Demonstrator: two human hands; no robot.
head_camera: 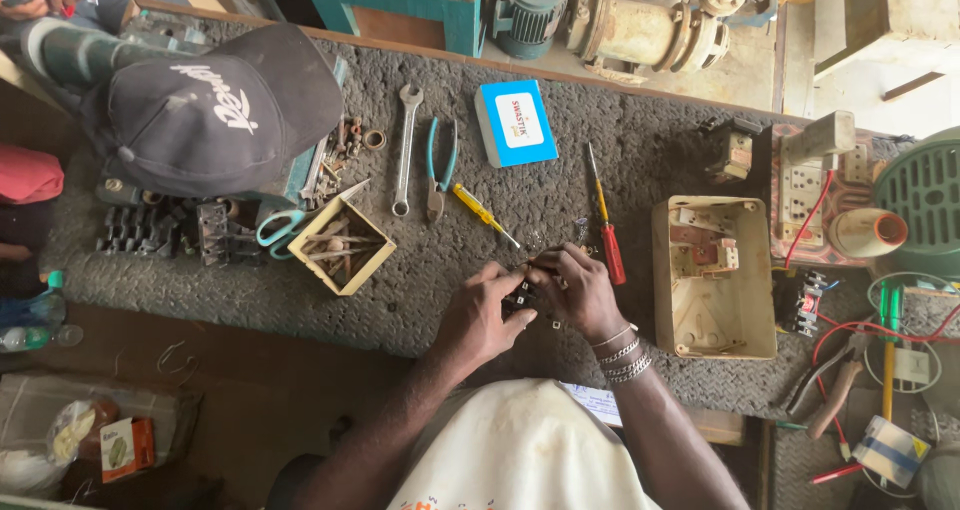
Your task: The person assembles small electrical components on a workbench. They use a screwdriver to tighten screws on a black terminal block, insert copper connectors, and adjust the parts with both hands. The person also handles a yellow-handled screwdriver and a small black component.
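Centrally on the grey textured bench mat, both of the person's hands meet over a small black electrical part with pale metal contacts. Left hand: fingers curled closed around the near-left side of the part. Right hand: fingers closed over its top and right side; several silver bangles sit on that wrist. The part is held just above the mat, close to the person's body, largely hidden by the fingers.

Items just beyond the hands:
- 1 red-handled screwdriver, lying just beside the right hand, tip pointing away.
- 1 small yellow-handled screwdriver, lying diagonally.
- 1 pair of teal-handled pliers.
- 1 steel combination spanner.
- 1 blue-and-white rectangular box.

Left of the hands stands an open square cardboard tray holding rusty fasteners, with teal-handled scissors touching it. A black cap rests further left. Right of the hands lies an open beige plastic switch housing, near a multi-socket board with red wire.
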